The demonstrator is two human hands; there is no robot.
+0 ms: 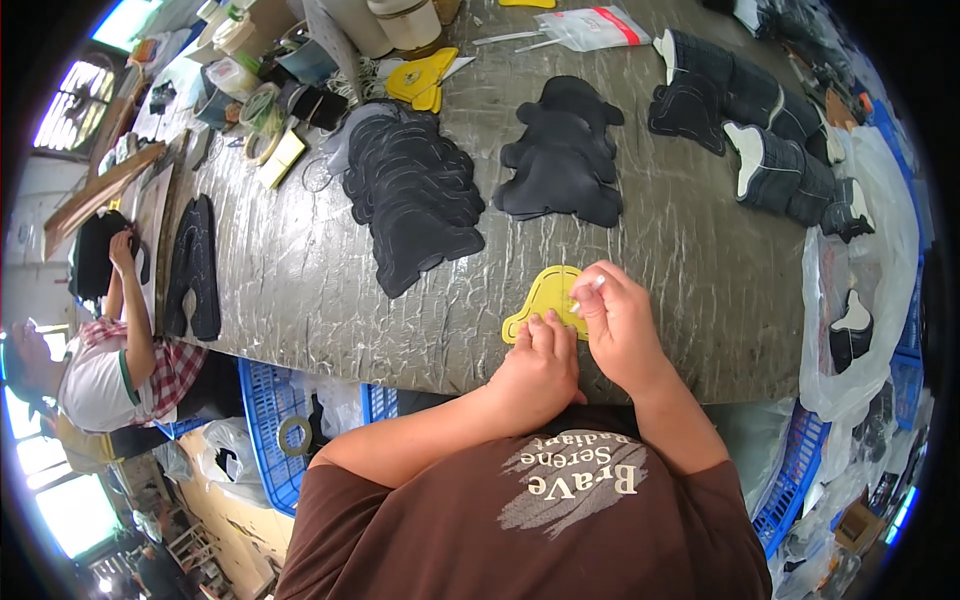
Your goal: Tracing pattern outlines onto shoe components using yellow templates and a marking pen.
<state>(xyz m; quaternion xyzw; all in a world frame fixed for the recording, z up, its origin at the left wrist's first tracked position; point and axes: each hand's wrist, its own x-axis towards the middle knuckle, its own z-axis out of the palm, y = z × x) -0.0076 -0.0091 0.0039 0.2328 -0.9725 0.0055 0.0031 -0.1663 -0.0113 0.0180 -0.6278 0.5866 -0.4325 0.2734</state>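
A yellow pattern template (545,290) with slots cut along its outline lies near the table's front edge. My left hand (540,365) presses its lower part down with the fingertips held close together. My right hand (620,315), above the template's right side, is pinched round a slim white marking stick (599,282); fingers cover most of it, and I cannot tell whether it is chalk or a pen. Beyond are an overlapping pile of black cut pieces (415,195) with white lines along them and a second pile of black pieces (562,150), no lines showing.
Black rolled bundles with white trim (770,165) lie at the right. Another yellow template (425,78), tubs (405,22) and tape rolls (262,110) stand toward the back. At the left, a person (110,375) handles black material. Blue crates (270,430) sit below the table edge.
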